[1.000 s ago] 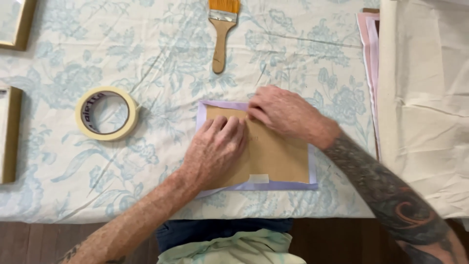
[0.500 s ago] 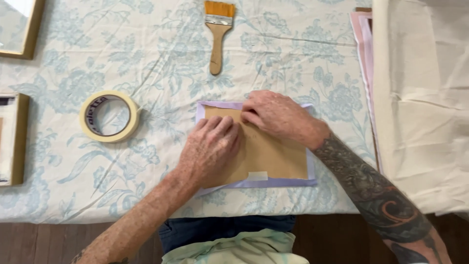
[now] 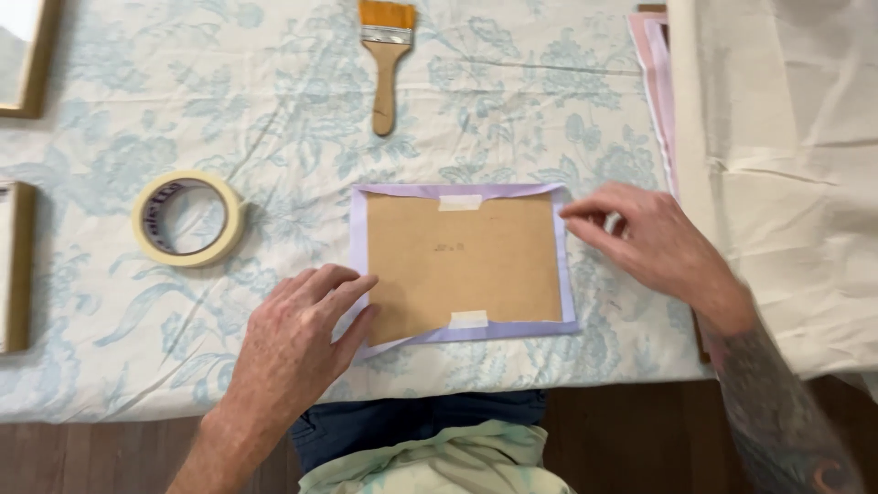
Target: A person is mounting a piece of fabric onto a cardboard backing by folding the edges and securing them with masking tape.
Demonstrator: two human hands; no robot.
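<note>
Near the table's front edge, a brown board (image 3: 462,267) backed with lilac paper is now uncovered: the left hand (image 3: 297,343) (fingers flat, spread) has been slid to its left edge, the right hand (image 3: 654,245), fingertips pinched, drawn to its right edge.

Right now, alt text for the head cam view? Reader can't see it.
Seen from above, a brown board wrapped in lilac fabric, taped top and bottom, lies on a floral tablecloth; the left hand touches its left edge, the right hand its right edge. A masking tape roll sits left, a paintbrush above.
</note>
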